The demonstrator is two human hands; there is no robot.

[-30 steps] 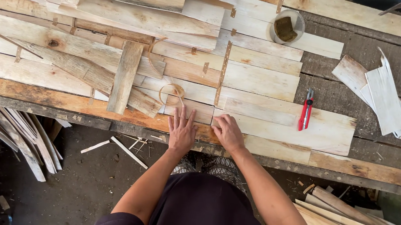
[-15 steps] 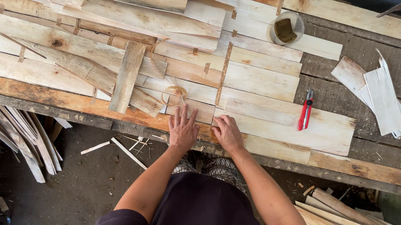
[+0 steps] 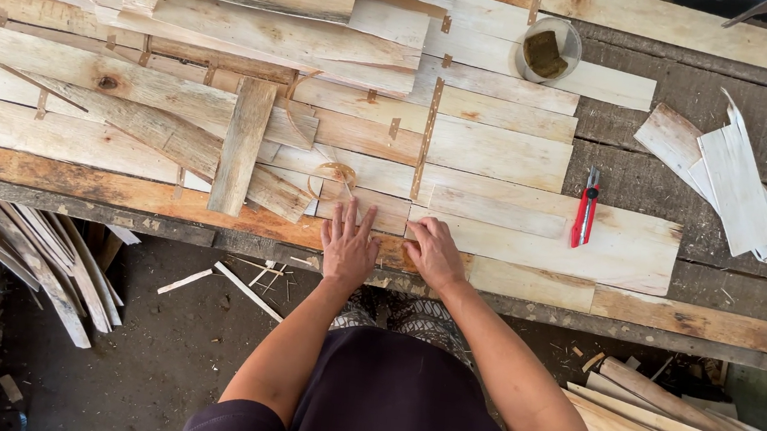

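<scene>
Still, both hands (image 3: 348,245) press the veneer sheets (image 3: 499,214).

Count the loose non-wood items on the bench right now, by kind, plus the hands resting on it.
Red utility knife: 1
Clear round container holding a brownish block: 1
Roll of clear tape just past the left fingertips: 1
Hands flat on the veneer sheets: 2, left hand and right hand
Total: 5

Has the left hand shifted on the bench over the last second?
No. The left hand lies flat with fingers spread at the bench's near edge, just below the tape roll, as before, beside the right hand.
</scene>
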